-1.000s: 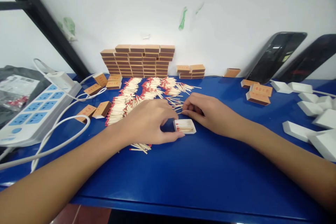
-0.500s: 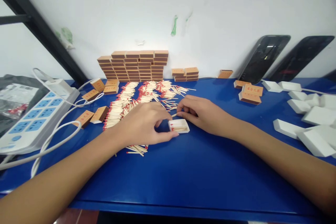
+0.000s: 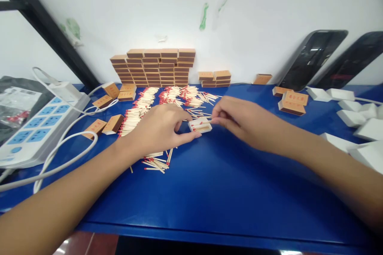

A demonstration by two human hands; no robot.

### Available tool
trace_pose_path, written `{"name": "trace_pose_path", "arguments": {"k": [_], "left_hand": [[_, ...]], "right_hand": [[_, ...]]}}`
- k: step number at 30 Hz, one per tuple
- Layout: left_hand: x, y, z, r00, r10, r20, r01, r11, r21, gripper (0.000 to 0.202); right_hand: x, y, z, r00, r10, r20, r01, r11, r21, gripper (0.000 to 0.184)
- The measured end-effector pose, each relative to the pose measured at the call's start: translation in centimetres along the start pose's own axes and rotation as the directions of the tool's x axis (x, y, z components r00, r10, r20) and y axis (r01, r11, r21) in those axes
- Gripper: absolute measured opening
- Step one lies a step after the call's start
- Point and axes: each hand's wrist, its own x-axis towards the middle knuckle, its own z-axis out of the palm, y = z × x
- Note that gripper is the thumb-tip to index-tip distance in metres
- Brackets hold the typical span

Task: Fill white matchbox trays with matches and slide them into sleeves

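Tray (image 3: 200, 126) nearer matches (image 3: 140, 108), in left hand (image 3: 158, 129), long axis crosswise, heads seemingly leftward.

We take this for a small hand-packing workbench. Blue table (image 3: 209, 199) against a white wall carries loose matches (image 3: 143, 105), stacked matchboxes (image 3: 154, 67), white trays (image 3: 344, 95) and a power strip (image 3: 38, 123).

right hand (image 3: 242, 121) pinch too small to tell | power strip (image 3: 36, 127) cut at left | white trays (image 3: 369, 129) cut at right
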Motion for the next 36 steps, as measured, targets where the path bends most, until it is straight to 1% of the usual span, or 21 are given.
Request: {"name": "trace_pose_path", "arguments": {"k": [2,4,8,15,17,21,23,26,29,31,33,35,36], "left_hand": [[-0.1,0.0,0.1,1.000,0.003,-0.008,-0.003,1.000,-0.006,0.032],[-0.1,0.0,0.2,1.000,0.019,0.012,-0.019,1.000,-0.010,0.029],[0.0,0.0,0.1,0.999,0.018,0.049,-0.018,1.000,-0.006,0.030],[0.1,0.0,0.1,0.998,0.044,0.052,-0.042,0.999,-0.026,0.028],[0.1,0.0,0.1,0.998,0.046,0.046,-0.045,0.998,-0.032,0.029],[0.1,0.0,0.0,1.000,0.000,-0.003,0.000,1.000,0.004,0.030],[0.1,-0.1,-0.2,0.998,-0.026,-0.051,0.027,0.999,0.020,0.029],[0.2,-0.3,-0.4,0.991,-0.052,-0.120,0.056,0.998,0.026,0.026],[0.2,-0.3,-0.5,0.987,-0.072,-0.145,0.076,0.997,0.024,0.026],[0.2,0.0,-0.5,0.994,-0.051,-0.097,0.052,0.999,0.002,0.026],[0.2,0.3,-0.4,1.000,0.014,-0.015,-0.015,0.999,-0.034,0.026],[0.1,0.7,-0.2,0.996,0.077,0.046,-0.073,0.994,-0.080,0.027],[0.1,0.8,-0.2,0.994,0.089,0.061,-0.083,0.992,-0.097,0.027]], "right_hand": [[-0.1,-0.6,0.5,0.999,-0.004,0.050,0.004,1.000,0.003,0.014],[-0.1,-0.9,1.1,0.997,-0.004,0.079,0.005,1.000,-0.003,0.015],[-0.1,-0.6,1.5,0.998,-0.023,0.062,0.022,1.000,0.008,0.014],[0.0,-0.7,1.8,0.998,-0.026,0.052,0.021,0.996,0.086,0.017],[0.1,-0.7,1.8,0.999,-0.035,0.025,0.032,0.996,0.085,0.015],[0.3,-0.2,1.9,0.991,-0.054,-0.124,0.058,0.998,0.028,0.007],[0.4,0.3,2.2,0.984,-0.037,-0.175,0.037,0.999,-0.003,0.009],[0.5,1.0,2.8,0.986,-0.016,-0.167,0.015,1.000,-0.007,0.016],[0.5,1.4,3.3,0.989,-0.039,-0.145,0.039,0.999,-0.003,0.017],[0.4,1.5,3.5,0.987,-0.056,-0.149,0.056,0.998,-0.005,0.009],[0.4,1.4,3.6,0.987,-0.049,-0.151,0.048,0.999,-0.012,0.004],[0.4,1.3,3.6,0.990,-0.023,-0.141,0.021,1.000,-0.020,0.005],[0.4,1.3,3.4,0.991,-0.011,-0.136,0.008,1.000,-0.019,0.006]]}}
